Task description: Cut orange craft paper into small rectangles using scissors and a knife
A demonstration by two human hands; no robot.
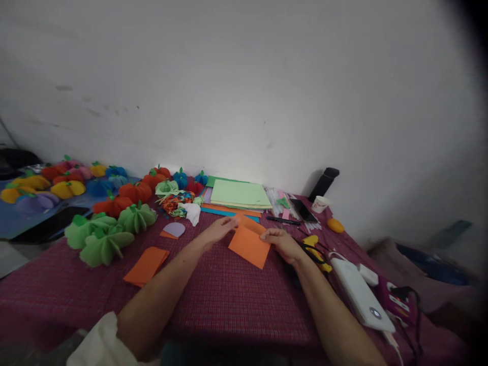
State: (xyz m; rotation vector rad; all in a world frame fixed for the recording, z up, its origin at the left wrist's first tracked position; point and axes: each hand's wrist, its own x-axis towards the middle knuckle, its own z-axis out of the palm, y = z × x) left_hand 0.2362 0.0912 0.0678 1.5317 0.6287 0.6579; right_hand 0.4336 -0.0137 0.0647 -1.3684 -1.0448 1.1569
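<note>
Between my two hands, above the tablecloth, is orange paper (pixel 249 246) in two panels; whether it is one folded sheet or two pieces I cannot tell. My left hand (pixel 220 230) pinches the upper panel at its left edge. At the right edge, my right hand (pixel 282 245) grips the lower panel between thumb and fingers. A stack of orange paper squares (pixel 147 265) lies left of my left forearm. Beyond it rest a lilac paper semicircle (pixel 175 230) and an orange piece partly under it. Yellow-and-black scissors (pixel 314 250) lie just right of my right hand.
Paper pumpkins (pixel 135 192) in several colours crowd the left side. Paper scraps (pixel 177 203) and green sheets (pixel 240 193) lie at the back. On the right are a phone (pixel 304 210), paper cup (pixel 320 204), white power bank (pixel 362 292) and purple power strip (pixel 398 303) with cables.
</note>
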